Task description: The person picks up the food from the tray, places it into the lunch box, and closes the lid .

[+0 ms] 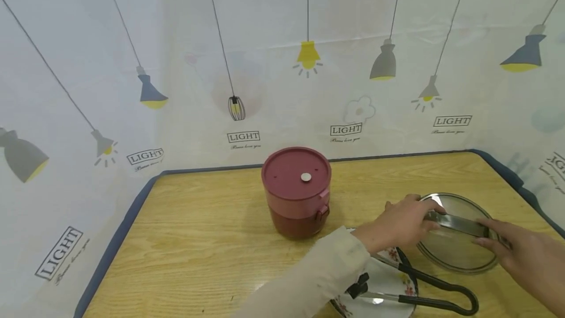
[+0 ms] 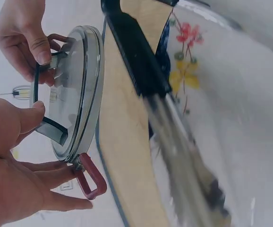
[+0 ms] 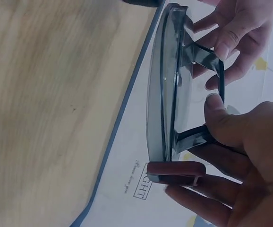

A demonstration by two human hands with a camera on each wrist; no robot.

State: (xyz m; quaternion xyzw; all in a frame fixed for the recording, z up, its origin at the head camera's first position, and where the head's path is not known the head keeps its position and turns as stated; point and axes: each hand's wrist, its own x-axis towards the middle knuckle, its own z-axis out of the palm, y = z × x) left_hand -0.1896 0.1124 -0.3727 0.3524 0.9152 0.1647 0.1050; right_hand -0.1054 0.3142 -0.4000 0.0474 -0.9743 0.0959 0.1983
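Note:
Both hands hold a round clear glass lid by its dark arched handle, at the right of the table. My left hand grips the handle's left end. My right hand pinches its other end between thumb and fingers. In the right wrist view the lid stands nearly edge-on, with both thumbs on the handle. A red loop-shaped clip sticks out at the lid's edge, beside the right fingers. Under my left forearm, black-handled tongs lie across a white floral plate.
A dark red lidded pot with a side latch stands left of my left hand. The wooden table has a blue-edged border. A pale cloth wall printed with lamps surrounds it.

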